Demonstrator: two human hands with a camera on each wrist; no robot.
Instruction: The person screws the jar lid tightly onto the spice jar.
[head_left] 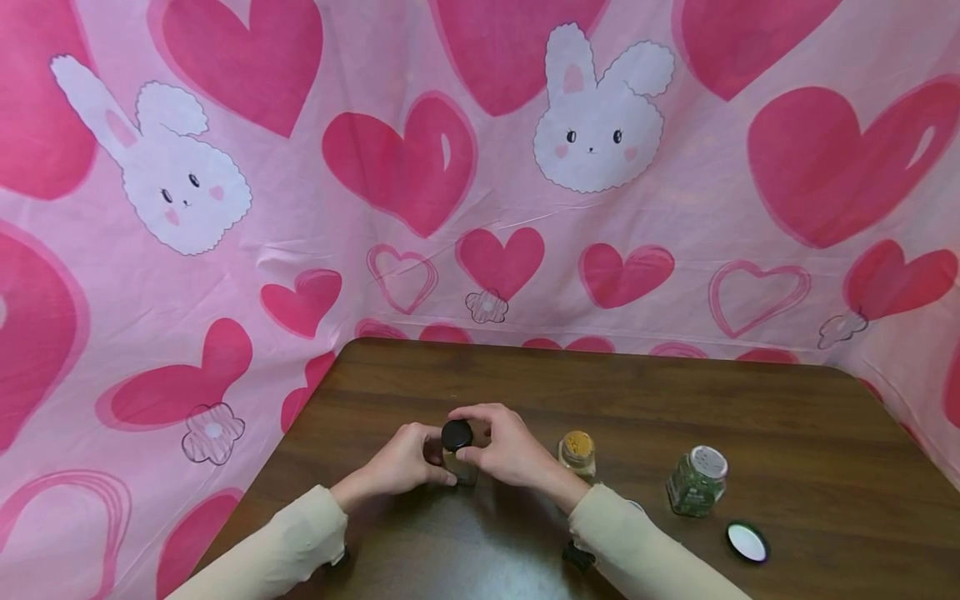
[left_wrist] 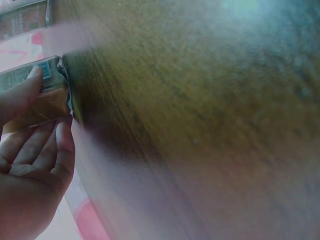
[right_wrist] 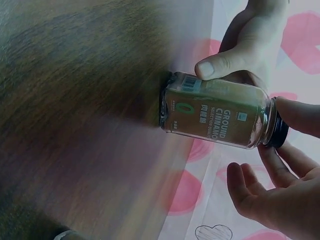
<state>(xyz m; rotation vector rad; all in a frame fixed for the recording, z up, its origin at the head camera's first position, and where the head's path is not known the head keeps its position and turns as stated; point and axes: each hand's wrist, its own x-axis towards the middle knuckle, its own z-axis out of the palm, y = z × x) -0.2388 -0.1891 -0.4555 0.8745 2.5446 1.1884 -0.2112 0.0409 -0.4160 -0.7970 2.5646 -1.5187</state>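
Your left hand [head_left: 405, 461] grips the cinnamon jar [right_wrist: 215, 111], likely steadying it; your right hand [head_left: 508, 447] pinches its black lid [head_left: 457, 434].

Wooden table [head_left: 675, 400]: cinnamon jar [right_wrist: 215, 112] stands between left hand [head_left: 405, 460] and right hand [head_left: 504, 446]. Yellow-powder jar [head_left: 577, 455], herb jar [head_left: 694, 485], lid [head_left: 747, 542] sit right of both.
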